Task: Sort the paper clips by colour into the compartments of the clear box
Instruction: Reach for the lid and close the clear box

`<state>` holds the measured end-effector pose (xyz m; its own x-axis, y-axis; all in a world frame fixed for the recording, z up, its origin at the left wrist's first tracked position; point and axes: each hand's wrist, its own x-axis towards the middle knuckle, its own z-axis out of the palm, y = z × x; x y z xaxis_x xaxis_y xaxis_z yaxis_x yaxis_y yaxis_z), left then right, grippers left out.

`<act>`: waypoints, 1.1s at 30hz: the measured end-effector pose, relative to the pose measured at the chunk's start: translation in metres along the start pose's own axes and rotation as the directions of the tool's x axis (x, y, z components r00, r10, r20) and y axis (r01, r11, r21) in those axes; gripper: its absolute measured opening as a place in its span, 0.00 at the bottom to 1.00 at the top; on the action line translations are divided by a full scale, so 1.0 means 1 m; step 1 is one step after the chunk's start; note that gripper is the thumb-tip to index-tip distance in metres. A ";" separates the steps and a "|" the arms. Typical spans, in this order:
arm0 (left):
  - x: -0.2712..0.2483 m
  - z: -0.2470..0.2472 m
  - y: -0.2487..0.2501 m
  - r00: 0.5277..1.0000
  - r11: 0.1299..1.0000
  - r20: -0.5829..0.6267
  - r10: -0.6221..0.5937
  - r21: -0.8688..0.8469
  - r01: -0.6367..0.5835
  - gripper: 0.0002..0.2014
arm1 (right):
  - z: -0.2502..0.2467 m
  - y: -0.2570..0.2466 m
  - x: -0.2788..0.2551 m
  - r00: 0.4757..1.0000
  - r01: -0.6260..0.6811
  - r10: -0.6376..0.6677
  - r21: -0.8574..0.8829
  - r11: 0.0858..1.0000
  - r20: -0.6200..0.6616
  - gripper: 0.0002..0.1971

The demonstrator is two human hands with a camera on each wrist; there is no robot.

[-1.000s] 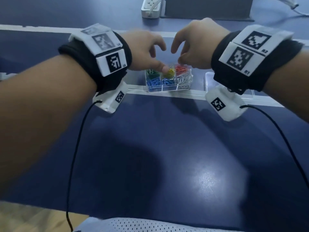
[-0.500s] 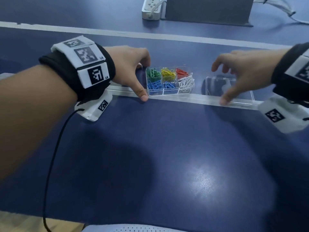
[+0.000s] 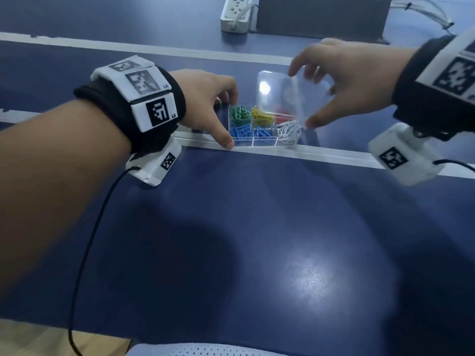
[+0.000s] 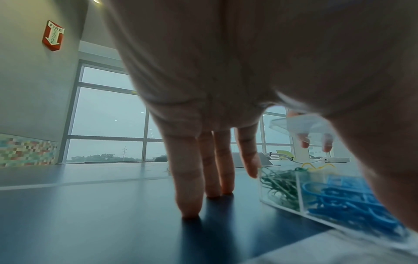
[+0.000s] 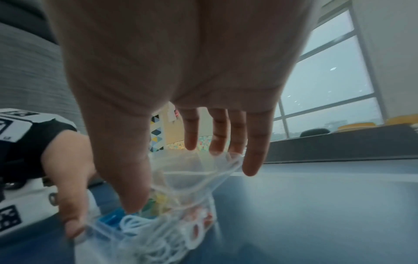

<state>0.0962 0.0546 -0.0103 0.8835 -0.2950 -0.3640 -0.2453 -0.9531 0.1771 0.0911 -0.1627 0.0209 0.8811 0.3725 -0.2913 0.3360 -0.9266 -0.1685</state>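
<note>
Now the clear box (image 3: 263, 129) sits on the blue table (image 3: 257, 240), on a pale strip that crosses the table, with its compartments filled: green clips (image 3: 239, 113) at the far left, yellow clips (image 3: 262, 116) in the far middle, red clips (image 3: 284, 114) at the far right, blue clips (image 3: 240, 131) in the near left and near middle cells, and white clips (image 3: 289, 133) heaped at the near right, some poking over the rim.

The left hand (image 3: 205, 98) rests at the box's left side. Its thumb lies against the near left corner, its index fingertip touches the far left wall, and the other three fingers (image 4: 190, 178) stand close together with their tips on the table beside the box.

The right hand (image 3: 344, 80) holds a clear lid (image 3: 288, 98) tilted above the right half of the box, pinched between the thumb at its near edge and the spread fingers at its far edge. The lid is clear of the box on the far side; whether its near edge touches the white clips cannot be told.

A white power strip (image 3: 236, 14) and a grey box (image 3: 321, 16) lie at the table's far side.
</note>
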 end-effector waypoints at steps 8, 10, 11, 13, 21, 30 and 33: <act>-0.001 0.002 -0.003 1.000 1.000 -0.027 -0.007 -0.028 0.006 0.36 | 0.014 -0.030 0.020 0.995 0.077 -0.074 -0.042 0.996 0.061 0.40; 0.000 0.003 -0.004 0.999 0.999 -0.032 -0.004 -0.040 0.003 0.37 | 0.014 -0.032 0.021 0.995 0.073 -0.068 -0.056 0.996 0.075 0.41; 0.001 0.003 -0.003 0.999 0.999 -0.034 -0.003 -0.041 0.001 0.38 | 0.014 -0.033 0.021 0.994 0.072 -0.066 -0.072 0.995 0.081 0.41; 0.002 0.003 -0.003 0.999 0.999 -0.034 0.000 -0.037 -0.001 0.39 | 0.015 -0.033 0.022 0.995 0.070 -0.062 -0.100 0.992 0.079 0.41; 0.004 0.003 -0.004 1.000 0.999 -0.016 0.013 -0.052 -0.014 0.41 | 0.021 -0.032 0.025 0.997 0.058 -0.051 -0.120 0.991 0.060 0.39; 0.008 0.007 -0.004 0.997 0.998 -0.049 0.056 0.017 -0.055 0.38 | 0.024 -0.029 0.023 0.996 0.083 -0.079 -0.112 0.990 0.038 0.37; 0.008 0.009 -0.003 0.996 0.997 -0.058 0.067 0.039 -0.065 0.38 | 0.024 -0.028 0.023 0.996 0.089 -0.085 -0.105 0.991 0.038 0.37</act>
<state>0.1002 0.0547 -0.0220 0.8867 -0.3541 -0.2974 -0.3177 -0.9338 0.1648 0.0938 -0.1267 -0.0038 0.8360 0.4518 -0.3114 0.4460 -0.8901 -0.0940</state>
